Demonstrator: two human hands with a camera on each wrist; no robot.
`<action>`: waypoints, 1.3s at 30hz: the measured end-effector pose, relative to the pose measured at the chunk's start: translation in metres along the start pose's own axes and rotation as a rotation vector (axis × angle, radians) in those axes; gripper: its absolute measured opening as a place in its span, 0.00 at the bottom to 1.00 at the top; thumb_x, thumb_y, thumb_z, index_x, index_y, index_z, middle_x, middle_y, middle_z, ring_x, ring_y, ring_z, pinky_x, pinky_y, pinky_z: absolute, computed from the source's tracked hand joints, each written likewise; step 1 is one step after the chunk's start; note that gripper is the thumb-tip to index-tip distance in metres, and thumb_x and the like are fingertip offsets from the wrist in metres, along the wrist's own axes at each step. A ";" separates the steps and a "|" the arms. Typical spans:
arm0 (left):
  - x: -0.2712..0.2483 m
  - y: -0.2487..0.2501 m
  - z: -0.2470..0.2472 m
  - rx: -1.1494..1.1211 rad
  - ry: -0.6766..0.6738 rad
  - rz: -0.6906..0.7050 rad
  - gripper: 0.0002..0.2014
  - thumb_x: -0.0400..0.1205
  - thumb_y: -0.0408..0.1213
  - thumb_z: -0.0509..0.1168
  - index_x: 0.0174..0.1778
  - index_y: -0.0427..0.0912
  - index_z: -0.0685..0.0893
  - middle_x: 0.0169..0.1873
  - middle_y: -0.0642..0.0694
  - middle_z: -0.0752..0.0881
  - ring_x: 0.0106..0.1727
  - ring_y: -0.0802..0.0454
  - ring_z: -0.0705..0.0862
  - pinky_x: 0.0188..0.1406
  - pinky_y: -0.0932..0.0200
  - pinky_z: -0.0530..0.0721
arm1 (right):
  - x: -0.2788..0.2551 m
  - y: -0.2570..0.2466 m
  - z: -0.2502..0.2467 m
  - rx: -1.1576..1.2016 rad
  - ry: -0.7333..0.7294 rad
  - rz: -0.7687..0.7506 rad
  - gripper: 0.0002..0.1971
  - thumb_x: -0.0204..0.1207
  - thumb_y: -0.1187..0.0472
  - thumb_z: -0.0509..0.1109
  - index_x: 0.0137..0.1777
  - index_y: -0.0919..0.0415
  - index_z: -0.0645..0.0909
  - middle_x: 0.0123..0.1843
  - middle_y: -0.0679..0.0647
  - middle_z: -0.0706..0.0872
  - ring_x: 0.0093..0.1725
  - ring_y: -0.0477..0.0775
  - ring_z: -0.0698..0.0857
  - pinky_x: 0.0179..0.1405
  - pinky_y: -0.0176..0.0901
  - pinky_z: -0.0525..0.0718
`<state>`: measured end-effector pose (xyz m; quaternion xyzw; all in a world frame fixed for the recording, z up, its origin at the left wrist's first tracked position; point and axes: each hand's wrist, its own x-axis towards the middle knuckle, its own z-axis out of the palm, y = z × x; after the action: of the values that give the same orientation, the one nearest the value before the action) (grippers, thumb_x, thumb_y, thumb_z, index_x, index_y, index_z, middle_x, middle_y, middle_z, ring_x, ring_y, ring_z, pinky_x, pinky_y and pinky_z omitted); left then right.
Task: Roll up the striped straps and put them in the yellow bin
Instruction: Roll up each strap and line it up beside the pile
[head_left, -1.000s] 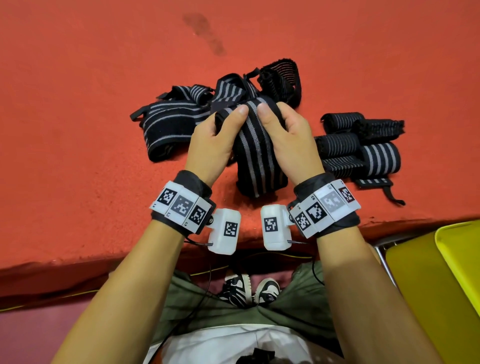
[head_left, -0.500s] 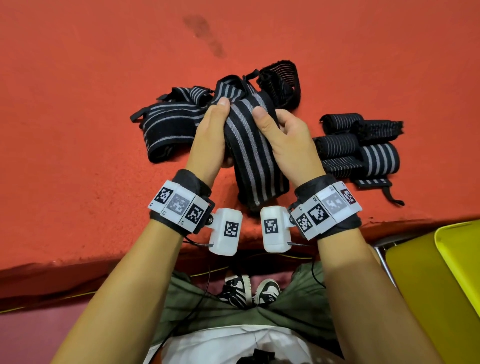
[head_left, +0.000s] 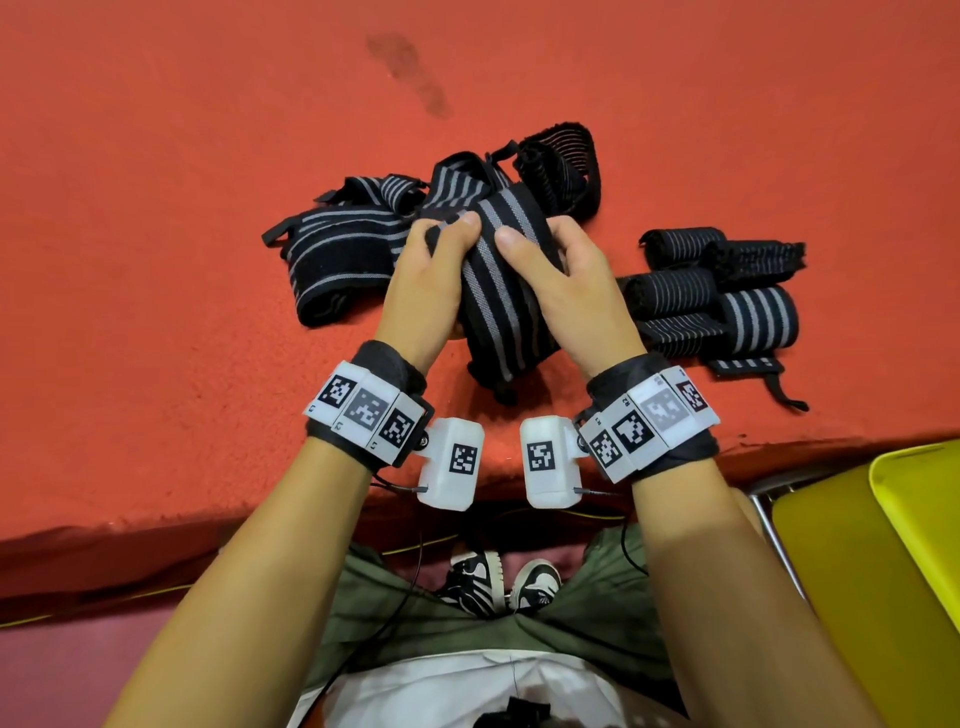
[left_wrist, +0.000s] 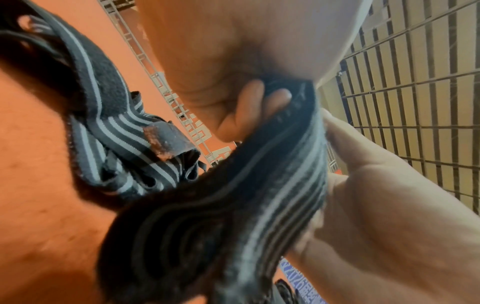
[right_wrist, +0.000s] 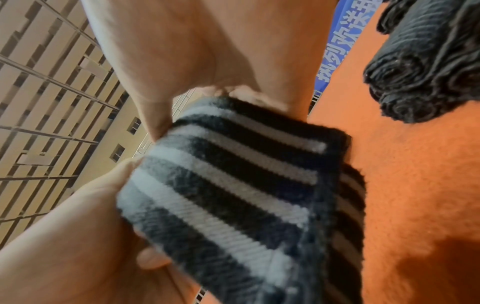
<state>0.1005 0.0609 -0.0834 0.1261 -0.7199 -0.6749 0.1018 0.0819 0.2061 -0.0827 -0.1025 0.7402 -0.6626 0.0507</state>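
One striped strap (head_left: 498, 291) – two gripping hands (head_left: 519, 280)

The head view is bright and evenly lit, sharp across most of it, with the wide lens bowing the tabletop (head_left: 156, 312) edge near 6 o'clock. Short, soft shadows sit under the strap (head_left: 498, 291) toward 6 o'clock. Both wrist views are softer: the strap (left_wrist: 233, 216) smears with motion blur, the hands (left_wrist: 389, 236) close to the lens are out of focus, and background lines curve at the edges.
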 end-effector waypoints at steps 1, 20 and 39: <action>0.001 0.001 -0.001 0.021 -0.003 0.000 0.18 0.76 0.62 0.63 0.39 0.50 0.77 0.33 0.58 0.82 0.39 0.54 0.83 0.44 0.44 0.82 | -0.001 -0.001 0.000 0.005 0.008 -0.002 0.13 0.83 0.48 0.74 0.51 0.58 0.80 0.40 0.41 0.85 0.39 0.37 0.84 0.41 0.33 0.81; -0.002 -0.011 -0.004 -0.004 -0.079 0.123 0.11 0.86 0.41 0.68 0.38 0.44 0.80 0.26 0.58 0.80 0.27 0.61 0.78 0.27 0.67 0.75 | 0.001 0.000 -0.007 -0.038 0.046 0.006 0.18 0.82 0.44 0.74 0.41 0.56 0.75 0.31 0.41 0.77 0.33 0.41 0.77 0.36 0.39 0.76; -0.012 -0.024 -0.003 -0.147 -0.117 -0.058 0.23 0.77 0.41 0.75 0.64 0.36 0.79 0.48 0.44 0.89 0.48 0.48 0.90 0.43 0.52 0.88 | 0.010 0.012 -0.009 -0.197 0.075 -0.088 0.06 0.82 0.51 0.73 0.52 0.52 0.84 0.55 0.53 0.88 0.54 0.45 0.86 0.58 0.41 0.82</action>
<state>0.1139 0.0611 -0.1066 0.0995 -0.6691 -0.7349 0.0489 0.0695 0.2137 -0.0930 -0.1143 0.7980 -0.5915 -0.0165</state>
